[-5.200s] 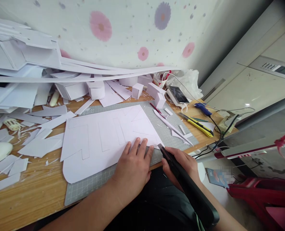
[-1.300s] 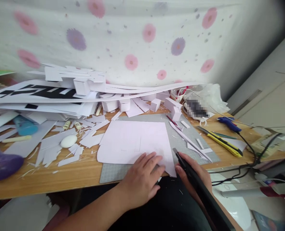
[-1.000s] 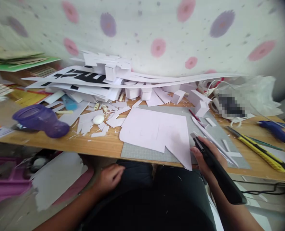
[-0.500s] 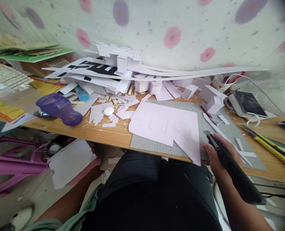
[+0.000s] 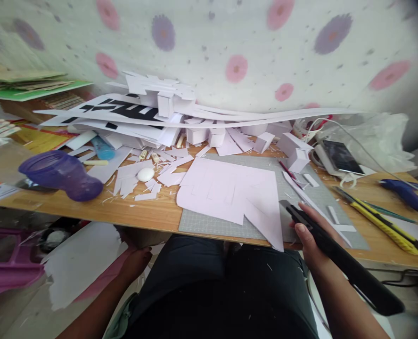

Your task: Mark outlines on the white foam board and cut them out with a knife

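Observation:
My right hand (image 5: 316,240) is wrapped round a black utility knife (image 5: 353,270) at the table's front edge, its metal tip pointing up and left. Left of that tip lies a white sheet of card (image 5: 226,186) with cut or drawn outlines; a pointed piece of it hangs over the edge. Under the card is a grey cutting mat (image 5: 216,225). Below the tabletop, in shadow, my left hand (image 5: 138,261) hangs beside a pink bin (image 5: 104,278) with a torn white sheet (image 5: 79,263) over it. Its fingers are too dark to make out.
A yellow utility knife (image 5: 381,221) and a blue glue gun (image 5: 406,194) lie at the right. Paper scraps surround a white egg-shaped object (image 5: 145,174). A purple container (image 5: 60,174) lies on its side at the left. Small white boxes (image 5: 264,142) and a phone (image 5: 342,157) stand farther back.
The camera view has turned a little to the right, so the table's things appear shifted left. My right hand keeps the knife; my left hand still hangs below the tabletop.

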